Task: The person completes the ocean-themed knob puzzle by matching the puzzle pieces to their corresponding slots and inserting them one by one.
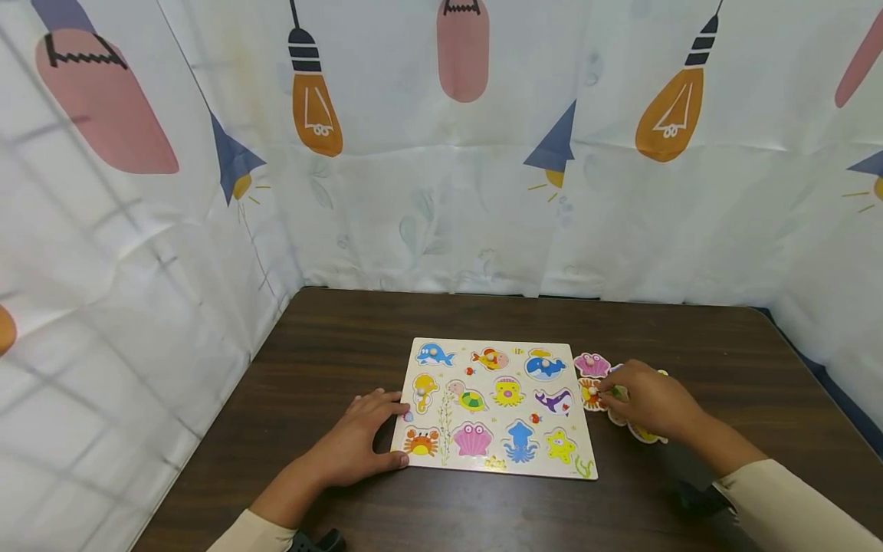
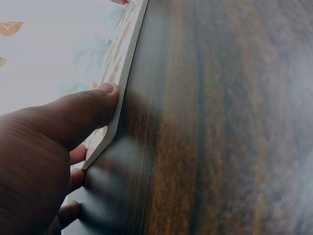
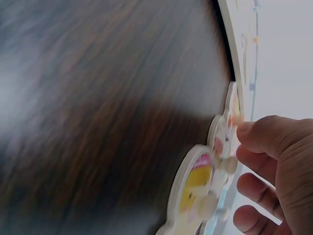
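Note:
The flat puzzle board [image 1: 497, 410] lies on the table, printed with sea animals. My left hand [image 1: 359, 441] rests at its left edge, thumb near the front corner; in the left wrist view the thumb [image 2: 90, 110] presses on the board's rim. To the right of the board, my right hand [image 1: 648, 402] pinches the small knob of an orange crab puzzle piece [image 1: 589, 393] with thumb and forefinger. The right wrist view shows the thumb [image 3: 264, 134] at that knob. Its other fingers are bent above neighbouring pieces. The hand hides part of the pile.
A pink shell piece [image 1: 592, 365] touches the board's right side. Several more knobbed pieces, among them a yellow one [image 1: 647, 435], lie partly under the right hand. The brown table [image 1: 345, 337] ends at a printed white curtain [image 1: 441, 199] behind and at the left.

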`<move>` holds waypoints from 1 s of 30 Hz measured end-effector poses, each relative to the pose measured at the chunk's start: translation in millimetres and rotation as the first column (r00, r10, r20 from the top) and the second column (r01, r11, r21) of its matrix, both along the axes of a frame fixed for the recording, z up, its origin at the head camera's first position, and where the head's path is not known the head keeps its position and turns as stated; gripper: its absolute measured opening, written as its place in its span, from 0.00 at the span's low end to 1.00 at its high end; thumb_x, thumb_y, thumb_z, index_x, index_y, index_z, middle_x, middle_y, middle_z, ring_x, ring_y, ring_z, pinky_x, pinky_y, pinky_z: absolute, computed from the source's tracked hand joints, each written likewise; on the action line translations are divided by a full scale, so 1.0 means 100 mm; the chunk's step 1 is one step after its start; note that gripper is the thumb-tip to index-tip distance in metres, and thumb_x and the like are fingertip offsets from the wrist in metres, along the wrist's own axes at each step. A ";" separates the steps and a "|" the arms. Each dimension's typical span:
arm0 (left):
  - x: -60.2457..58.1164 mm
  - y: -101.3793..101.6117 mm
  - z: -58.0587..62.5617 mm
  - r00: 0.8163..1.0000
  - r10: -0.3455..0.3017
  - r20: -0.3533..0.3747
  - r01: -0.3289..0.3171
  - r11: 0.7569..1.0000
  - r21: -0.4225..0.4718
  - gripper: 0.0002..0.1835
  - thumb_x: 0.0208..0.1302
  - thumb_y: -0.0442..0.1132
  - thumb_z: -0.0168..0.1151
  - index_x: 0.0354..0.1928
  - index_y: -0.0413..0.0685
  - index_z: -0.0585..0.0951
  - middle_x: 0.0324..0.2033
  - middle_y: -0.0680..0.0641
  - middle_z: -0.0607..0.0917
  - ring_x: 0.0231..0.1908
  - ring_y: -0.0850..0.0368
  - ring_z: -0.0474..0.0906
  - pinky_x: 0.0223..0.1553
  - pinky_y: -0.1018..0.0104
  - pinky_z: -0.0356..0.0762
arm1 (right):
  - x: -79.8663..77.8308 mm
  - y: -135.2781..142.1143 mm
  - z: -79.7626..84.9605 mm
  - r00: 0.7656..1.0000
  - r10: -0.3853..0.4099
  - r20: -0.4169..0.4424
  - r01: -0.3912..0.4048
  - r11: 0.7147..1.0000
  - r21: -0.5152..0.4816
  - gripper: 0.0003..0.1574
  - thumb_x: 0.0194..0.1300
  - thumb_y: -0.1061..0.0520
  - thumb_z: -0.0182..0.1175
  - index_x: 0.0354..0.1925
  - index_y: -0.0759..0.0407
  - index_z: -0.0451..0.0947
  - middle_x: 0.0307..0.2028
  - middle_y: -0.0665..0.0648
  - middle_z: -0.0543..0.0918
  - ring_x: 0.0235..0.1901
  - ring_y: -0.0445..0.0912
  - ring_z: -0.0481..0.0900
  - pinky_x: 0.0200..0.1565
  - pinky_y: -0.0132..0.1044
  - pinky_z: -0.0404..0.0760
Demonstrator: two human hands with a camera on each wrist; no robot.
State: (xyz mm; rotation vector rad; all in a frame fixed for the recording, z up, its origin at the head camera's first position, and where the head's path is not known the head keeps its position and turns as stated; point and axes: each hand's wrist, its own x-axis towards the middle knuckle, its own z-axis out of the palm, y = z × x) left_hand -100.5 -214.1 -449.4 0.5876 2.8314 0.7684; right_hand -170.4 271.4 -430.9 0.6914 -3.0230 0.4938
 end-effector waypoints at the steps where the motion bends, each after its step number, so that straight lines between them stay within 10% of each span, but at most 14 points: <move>1: 0.00 0.00 0.00 1.000 0.001 0.001 -0.001 1.000 0.000 0.40 0.56 0.59 0.76 0.69 0.52 0.75 0.71 0.44 0.70 0.75 0.36 0.55 0.73 0.32 0.44 | 0.00 0.03 -0.01 1.000 0.005 -0.007 -0.005 1.000 0.001 0.06 0.62 0.53 0.74 0.39 0.43 0.89 0.43 0.51 0.83 0.43 0.49 0.80 0.31 0.45 0.82; 21: -0.02 -0.01 -0.03 1.000 0.018 0.005 -0.018 1.000 -0.006 0.41 0.56 0.61 0.75 0.69 0.55 0.75 0.72 0.46 0.69 0.76 0.38 0.54 0.74 0.34 0.43 | 0.03 0.17 0.01 0.999 0.048 0.001 -0.048 0.998 0.032 0.10 0.58 0.57 0.76 0.39 0.47 0.88 0.41 0.49 0.85 0.45 0.51 0.82 0.39 0.54 0.85; 30: 0.00 0.00 0.01 1.000 0.015 0.014 -0.015 1.000 -0.004 0.41 0.56 0.61 0.75 0.69 0.54 0.75 0.72 0.46 0.69 0.76 0.38 0.54 0.74 0.34 0.43 | 0.04 0.21 0.05 0.992 0.082 -0.100 -0.081 0.997 0.012 0.11 0.60 0.58 0.75 0.38 0.41 0.88 0.40 0.44 0.84 0.43 0.47 0.82 0.31 0.40 0.82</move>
